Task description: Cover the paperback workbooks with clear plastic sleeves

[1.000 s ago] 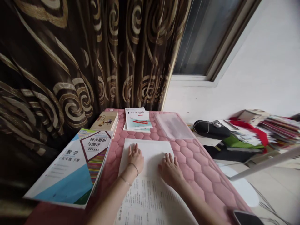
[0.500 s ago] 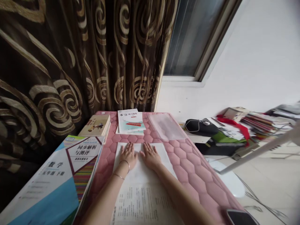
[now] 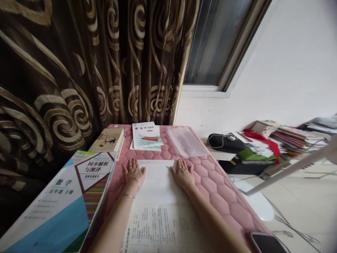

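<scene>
1. Our left hand (image 3: 134,172) and right hand (image 3: 183,174) lay flat on the bench (image 3: 218,191), which had a pink quilted cover. Our fingers were spread and released, clenching and grasping nothing.
2. The white paper (image 3: 158,186) lay mid-bench and ran to the near edge, with printed Chinese text (image 3: 160,225) on its nearer part. Our hands rested at its left and right sides. We could not tell whether it was one sheet or a folded one.
3. We judged that palm pressure on the uneven quilting could crease or skew the paper.
4. The mathematics workbook (image 3: 63,200) lay at the left edge and seemed to overhang it, so a knock from our left forearm could tip it off.
5. The phone (image 3: 265,243) sat at the near right corner, where a sweep of our right forearm could push it over.
6. The calligraphy workbook (image 3: 146,136), small book (image 3: 106,139) and clear plastic sleeve (image 3: 185,141) lay toward the far edge. Shoving the paper forward could jam it against them.
</scene>
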Available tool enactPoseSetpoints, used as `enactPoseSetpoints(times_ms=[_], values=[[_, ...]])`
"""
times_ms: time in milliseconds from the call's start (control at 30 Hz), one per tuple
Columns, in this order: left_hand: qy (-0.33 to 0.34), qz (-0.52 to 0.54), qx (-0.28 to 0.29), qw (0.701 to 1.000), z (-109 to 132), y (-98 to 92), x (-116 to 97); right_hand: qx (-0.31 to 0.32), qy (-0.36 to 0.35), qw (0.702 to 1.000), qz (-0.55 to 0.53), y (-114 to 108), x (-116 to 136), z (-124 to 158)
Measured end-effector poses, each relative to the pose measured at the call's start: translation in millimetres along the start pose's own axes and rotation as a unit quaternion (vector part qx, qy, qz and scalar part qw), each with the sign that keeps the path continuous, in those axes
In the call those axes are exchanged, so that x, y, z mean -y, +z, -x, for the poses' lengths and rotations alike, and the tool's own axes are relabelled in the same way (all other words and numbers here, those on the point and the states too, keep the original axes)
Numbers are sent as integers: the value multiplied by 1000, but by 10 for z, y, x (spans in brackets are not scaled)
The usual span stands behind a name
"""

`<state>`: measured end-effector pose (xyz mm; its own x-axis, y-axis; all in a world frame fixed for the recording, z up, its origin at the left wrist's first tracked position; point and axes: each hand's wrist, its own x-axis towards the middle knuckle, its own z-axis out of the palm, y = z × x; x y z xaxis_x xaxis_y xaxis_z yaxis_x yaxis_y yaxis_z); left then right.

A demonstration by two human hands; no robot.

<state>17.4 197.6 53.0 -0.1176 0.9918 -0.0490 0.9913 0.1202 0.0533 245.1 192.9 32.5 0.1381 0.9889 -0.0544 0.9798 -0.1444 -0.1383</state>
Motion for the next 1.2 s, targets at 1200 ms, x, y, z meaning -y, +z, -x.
enactPoseSetpoints(times_ms=[1200], values=[[42,57,-79,994,1070,523,283,27,-99,993,-62,-52,2008,-493]])
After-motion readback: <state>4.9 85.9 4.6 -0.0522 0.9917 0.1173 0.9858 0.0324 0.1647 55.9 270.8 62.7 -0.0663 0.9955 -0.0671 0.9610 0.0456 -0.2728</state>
